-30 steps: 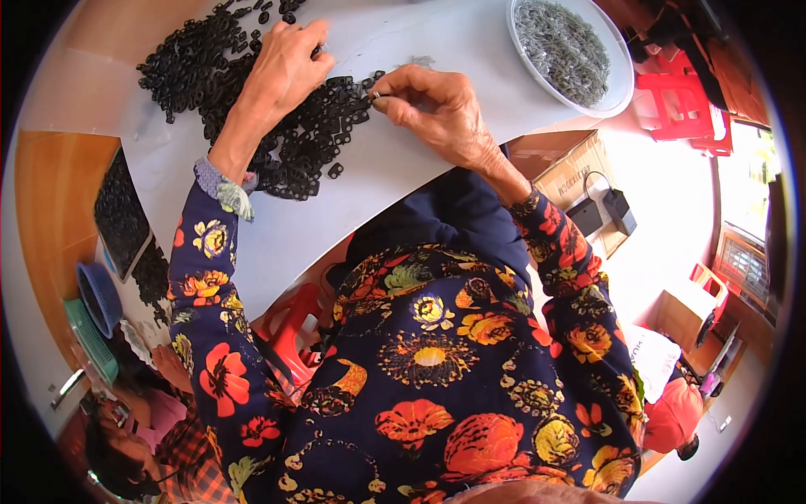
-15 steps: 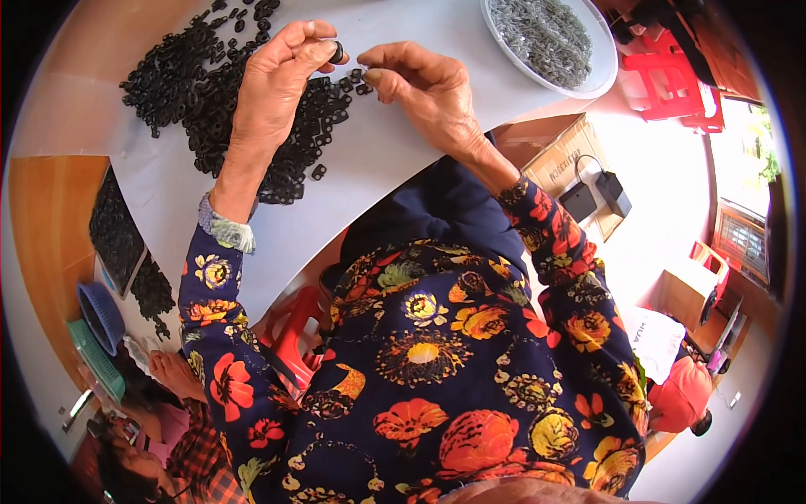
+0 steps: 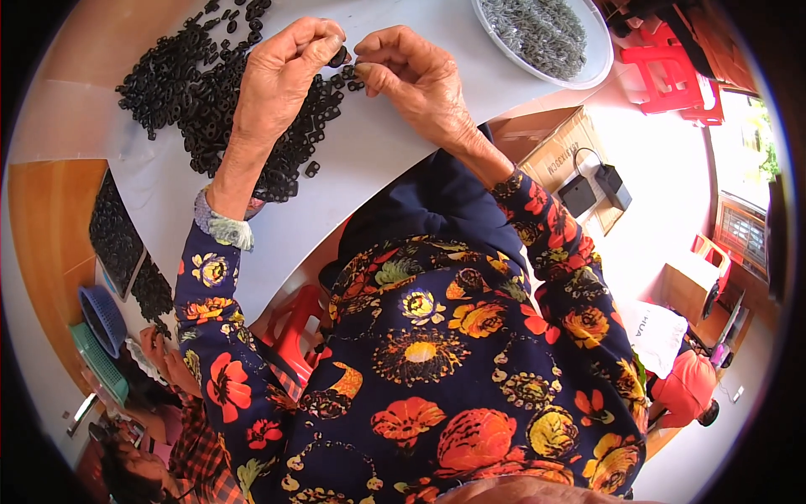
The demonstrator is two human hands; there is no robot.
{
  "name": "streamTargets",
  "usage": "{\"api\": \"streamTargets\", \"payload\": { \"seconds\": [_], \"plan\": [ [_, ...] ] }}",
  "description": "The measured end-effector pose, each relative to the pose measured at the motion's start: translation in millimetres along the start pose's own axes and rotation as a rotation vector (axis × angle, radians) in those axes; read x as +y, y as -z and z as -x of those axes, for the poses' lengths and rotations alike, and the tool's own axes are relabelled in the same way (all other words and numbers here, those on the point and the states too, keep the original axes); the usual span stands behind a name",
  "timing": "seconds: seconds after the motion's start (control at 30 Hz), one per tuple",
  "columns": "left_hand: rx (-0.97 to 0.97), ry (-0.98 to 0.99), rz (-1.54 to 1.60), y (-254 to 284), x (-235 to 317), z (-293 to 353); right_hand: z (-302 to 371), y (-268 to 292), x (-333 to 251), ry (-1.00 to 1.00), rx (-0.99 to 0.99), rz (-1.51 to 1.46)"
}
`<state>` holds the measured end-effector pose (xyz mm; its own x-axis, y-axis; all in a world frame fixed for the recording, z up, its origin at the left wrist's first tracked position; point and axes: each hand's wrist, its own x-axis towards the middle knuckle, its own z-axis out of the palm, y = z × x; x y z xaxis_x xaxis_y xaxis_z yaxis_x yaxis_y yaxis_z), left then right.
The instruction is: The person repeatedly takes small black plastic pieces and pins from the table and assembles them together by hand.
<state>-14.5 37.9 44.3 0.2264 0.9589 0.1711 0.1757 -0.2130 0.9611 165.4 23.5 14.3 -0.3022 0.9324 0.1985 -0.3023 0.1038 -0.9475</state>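
Observation:
My left hand (image 3: 281, 76) pinches a small black oval part (image 3: 338, 58) between thumb and fingertips, above the white table (image 3: 277, 252). Close by on its right, my right hand (image 3: 420, 84) has thumb and forefinger pressed together, their tips almost at the black part. Whatever the right fingers grip is too small to make out. Beneath and left of my left hand spreads a heap of small black parts (image 3: 197, 109), several with holes through them. A white round basin (image 3: 546, 42) full of small clear pieces stands at the far right of the table.
Red plastic stools (image 3: 659, 80) are at the far right and one (image 3: 294, 332) near my left elbow. An open cardboard box (image 3: 546, 143) stands right of the table. Co-workers sit at lower left and lower right. Blue (image 3: 102, 319) and green baskets (image 3: 96, 357) lie at the left.
Both hands have shifted slightly upward, and the gap between their fingertips has narrowed. The black part in my left fingers has turned and sits a little lower. The co-worker's hand at lower left has moved.

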Motion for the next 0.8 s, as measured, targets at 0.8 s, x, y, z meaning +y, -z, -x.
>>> {"api": "streamTargets", "payload": {
  "seconds": [0.8],
  "plan": [
    [-0.056,0.06,-0.167,-16,14,19,0,1,-3,0.044,0.099,-0.006]
  ]
}}
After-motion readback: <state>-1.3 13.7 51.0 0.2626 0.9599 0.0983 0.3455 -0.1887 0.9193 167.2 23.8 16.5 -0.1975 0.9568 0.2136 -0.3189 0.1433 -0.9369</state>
